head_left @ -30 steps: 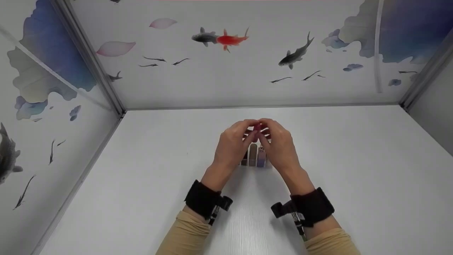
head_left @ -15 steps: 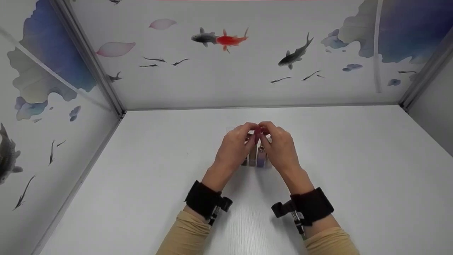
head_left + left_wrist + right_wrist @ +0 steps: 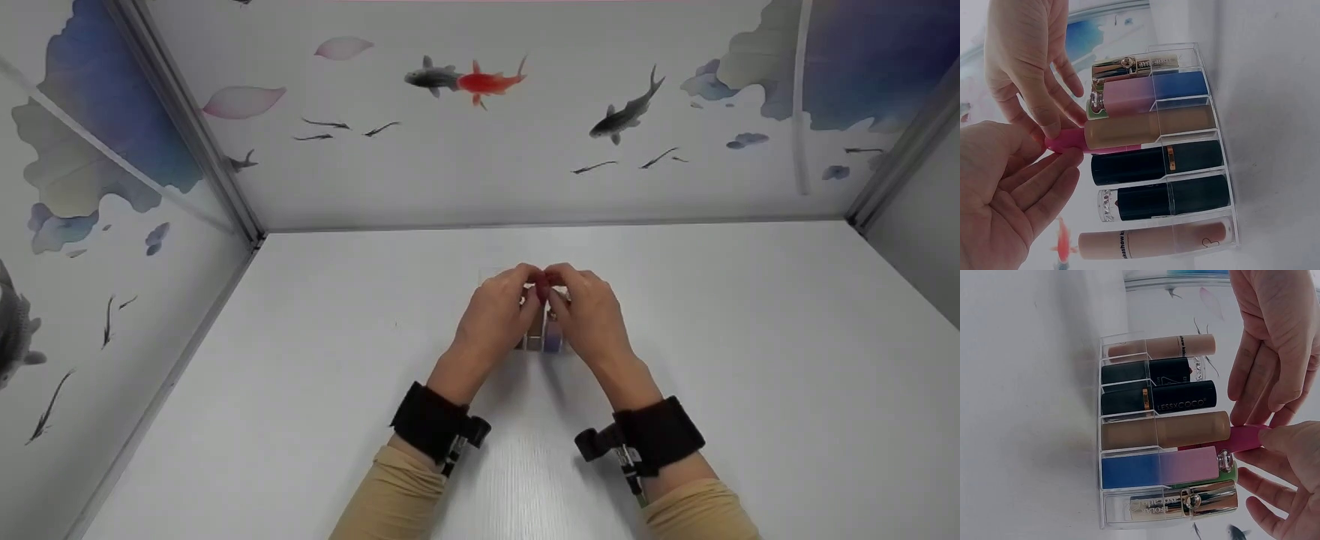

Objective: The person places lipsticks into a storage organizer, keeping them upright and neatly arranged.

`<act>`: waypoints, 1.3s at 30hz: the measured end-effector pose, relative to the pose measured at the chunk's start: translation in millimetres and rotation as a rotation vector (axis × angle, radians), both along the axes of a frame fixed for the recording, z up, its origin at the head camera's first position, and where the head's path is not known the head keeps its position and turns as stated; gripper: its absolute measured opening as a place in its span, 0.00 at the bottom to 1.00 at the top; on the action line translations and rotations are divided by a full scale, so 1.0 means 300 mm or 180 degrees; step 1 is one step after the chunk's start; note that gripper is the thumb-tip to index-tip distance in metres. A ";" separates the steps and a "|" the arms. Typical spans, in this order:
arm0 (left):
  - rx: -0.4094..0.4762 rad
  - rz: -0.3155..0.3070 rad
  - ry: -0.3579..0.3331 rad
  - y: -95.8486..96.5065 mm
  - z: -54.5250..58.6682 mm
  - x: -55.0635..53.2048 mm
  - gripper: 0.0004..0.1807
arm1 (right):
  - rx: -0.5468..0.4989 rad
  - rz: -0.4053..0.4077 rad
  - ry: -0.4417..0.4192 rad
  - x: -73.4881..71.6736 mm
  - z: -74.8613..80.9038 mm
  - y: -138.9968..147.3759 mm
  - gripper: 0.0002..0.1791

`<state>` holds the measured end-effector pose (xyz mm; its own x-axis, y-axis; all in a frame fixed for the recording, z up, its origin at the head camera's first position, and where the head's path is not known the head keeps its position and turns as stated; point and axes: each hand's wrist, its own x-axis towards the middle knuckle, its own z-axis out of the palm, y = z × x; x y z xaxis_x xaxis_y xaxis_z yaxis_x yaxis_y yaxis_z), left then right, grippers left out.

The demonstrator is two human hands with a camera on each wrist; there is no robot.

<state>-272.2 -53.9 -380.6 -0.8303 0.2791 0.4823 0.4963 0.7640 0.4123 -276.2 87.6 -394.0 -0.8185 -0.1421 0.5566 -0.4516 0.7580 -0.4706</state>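
Note:
Fingertips of my left hand [image 3: 491,315] and right hand [image 3: 596,315] pinch a bright pink lipstick tube [image 3: 1067,140] from both sides. Its lower part passes behind the tan tube [image 3: 1185,429] in the clear lipstick holder [image 3: 1114,512], at the back row. In the head view the pink tube [image 3: 543,287] shows dark red between the fingers. Beside the tan tube stand a pink-and-blue lipstick [image 3: 1179,89] and a black lipstick with a gold band [image 3: 1134,169]. My hands hide much of the holder from above.
Further along the holder's front row are a black tube [image 3: 1196,198], a pale pink lip gloss [image 3: 1145,242] and a gold-capped lipstick [image 3: 1213,500]. Something green [image 3: 1230,473] shows behind. The white table [image 3: 300,375] meets a fish-patterned back wall [image 3: 540,172].
Both hands have come down and slightly nearer with the pink lipstick tube, covering more of the holder's front row. The holder has stayed in place.

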 end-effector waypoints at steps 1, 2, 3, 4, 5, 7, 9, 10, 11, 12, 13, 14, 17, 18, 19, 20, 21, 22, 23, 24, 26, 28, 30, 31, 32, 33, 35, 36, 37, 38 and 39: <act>-0.0015 0.0012 -0.0005 0.000 0.001 0.000 0.09 | -0.0005 0.0011 -0.0001 -0.002 -0.001 0.000 0.10; -0.0033 0.0025 -0.0006 0.000 0.001 0.000 0.09 | -0.0021 0.0029 -0.0010 -0.003 -0.001 0.000 0.10; -0.0058 0.0042 -0.0003 0.000 0.000 0.000 0.09 | -0.0025 0.0033 -0.0037 -0.003 -0.002 0.000 0.10; -0.0085 0.0057 0.0005 0.000 -0.001 0.000 0.09 | -0.0034 0.0043 -0.0061 -0.004 -0.002 0.000 0.10; -0.0110 0.0072 0.0021 0.000 -0.002 -0.001 0.08 | -0.0037 0.0042 -0.0088 -0.004 -0.002 0.000 0.10; -0.0162 0.0093 0.0054 0.000 -0.006 -0.002 0.08 | -0.0057 0.0051 -0.0132 -0.005 -0.003 0.000 0.10; -0.0211 0.0110 0.0080 0.000 -0.010 -0.003 0.08 | -0.0069 0.0055 -0.0146 -0.006 -0.004 0.000 0.09; -0.0228 0.0112 0.0088 0.000 -0.011 -0.003 0.08 | -0.0077 0.0059 -0.0141 -0.006 -0.004 0.000 0.09; -0.0241 0.0114 0.0089 0.001 -0.012 -0.004 0.08 | -0.0079 0.0058 -0.0138 -0.008 -0.005 0.000 0.09; -0.0255 0.0110 0.0081 0.001 -0.013 -0.004 0.08 | -0.0074 0.0054 -0.0131 -0.009 -0.006 0.000 0.09; -0.0272 0.0111 0.0069 0.001 -0.013 -0.005 0.08 | -0.0063 0.0046 -0.0126 -0.011 -0.007 0.000 0.08; -0.0293 0.0110 0.0060 0.001 -0.013 -0.005 0.08 | -0.0053 0.0037 -0.0121 -0.013 -0.007 -0.001 0.08; -0.0350 0.0103 0.0020 0.002 -0.014 -0.006 0.09 | -0.0008 0.0015 -0.0118 -0.018 -0.010 -0.002 0.08; -0.0364 0.0099 0.0006 0.002 -0.015 -0.006 0.09 | 0.0011 0.0007 -0.0121 -0.019 -0.011 -0.003 0.07; -0.0379 0.0100 -0.0004 0.002 -0.016 -0.007 0.09 | 0.0027 0.0006 -0.0116 -0.021 -0.012 -0.004 0.07; -0.0400 0.0103 -0.0002 0.003 -0.016 -0.007 0.09 | 0.0039 0.0002 -0.0116 -0.021 -0.013 -0.004 0.07; -0.0416 0.0105 -0.0003 0.003 -0.017 -0.007 0.09 | 0.0052 0.0000 -0.0119 -0.022 -0.014 -0.005 0.07; -0.0426 0.0104 -0.0001 0.003 -0.018 -0.007 0.09 | 0.0058 0.0000 -0.0123 -0.023 -0.015 -0.005 0.07; -0.0435 0.0104 0.0001 0.003 -0.019 -0.007 0.09 | 0.0067 0.0002 -0.0125 -0.023 -0.016 -0.005 0.07; -0.0448 0.0107 0.0004 0.003 -0.019 -0.007 0.09 | 0.0079 0.0001 -0.0126 -0.023 -0.017 -0.005 0.08; -0.0469 0.0100 0.0014 0.003 -0.019 -0.006 0.09 | 0.0079 0.0011 -0.0109 -0.023 -0.019 -0.005 0.07; -0.0469 0.0075 -0.0007 0.003 -0.020 -0.005 0.09 | 0.0086 0.0032 -0.0061 -0.024 -0.022 -0.004 0.07; -0.0478 0.0055 -0.0017 0.004 -0.021 -0.005 0.09 | 0.0084 0.0052 -0.0011 -0.025 -0.024 -0.003 0.07; -0.0486 0.0044 -0.0020 0.004 -0.022 -0.005 0.09 | 0.0089 0.0057 0.0003 -0.025 -0.025 -0.003 0.07; -0.0491 0.0034 -0.0014 0.004 -0.024 -0.004 0.08 | 0.0092 0.0061 0.0008 -0.024 -0.026 -0.003 0.07; -0.0503 0.0034 -0.0014 0.004 -0.026 -0.004 0.08 | 0.0106 0.0053 -0.0005 -0.024 -0.028 -0.003 0.07; -0.0526 0.0036 0.0001 0.004 -0.031 -0.003 0.08 | 0.0110 0.0047 -0.0045 -0.022 -0.031 -0.002 0.08; -0.0536 0.0037 0.0005 0.004 -0.034 -0.002 0.08 | 0.0118 0.0041 -0.0068 -0.021 -0.033 -0.002 0.08; -0.0540 0.0038 0.0001 0.004 -0.036 -0.002 0.08 | 0.0122 0.0031 -0.0094 -0.020 -0.035 -0.001 0.08; -0.0538 0.0037 -0.0002 0.005 -0.039 -0.001 0.08 | 0.0119 0.0026 -0.0110 -0.020 -0.037 -0.001 0.08; -0.0536 0.0036 -0.0011 0.005 -0.041 -0.002 0.08 | 0.0115 0.0022 -0.0120 -0.020 -0.039 -0.001 0.08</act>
<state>-272.7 -52.5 -393.0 -0.8354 0.3463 0.4268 0.4860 0.8280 0.2795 -282.1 87.3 -405.9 -0.8378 -0.1671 0.5198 -0.4393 0.7717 -0.4599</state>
